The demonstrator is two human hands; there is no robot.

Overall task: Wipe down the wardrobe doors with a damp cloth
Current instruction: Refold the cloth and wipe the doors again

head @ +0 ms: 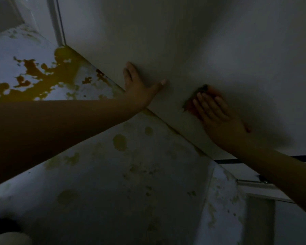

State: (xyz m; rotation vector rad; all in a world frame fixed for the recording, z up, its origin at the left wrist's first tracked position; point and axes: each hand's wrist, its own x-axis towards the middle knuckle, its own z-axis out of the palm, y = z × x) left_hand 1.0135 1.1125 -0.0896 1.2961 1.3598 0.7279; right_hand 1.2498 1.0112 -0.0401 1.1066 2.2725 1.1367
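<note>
I'm mid-wipe low on the plain white wardrobe door [193, 41]: my right hand [217, 114] presses the reddish damp cloth [200, 91] flat, fingers straight, my left hand [138, 85] braces open-palmed; next, sweep sideways.

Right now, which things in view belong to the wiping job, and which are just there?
Job:
wardrobe door
red cloth, pressed flat under the right hand
left hand, braced flat at the door's lower edge

Just there:
yellow-stained floor
door frame
</note>
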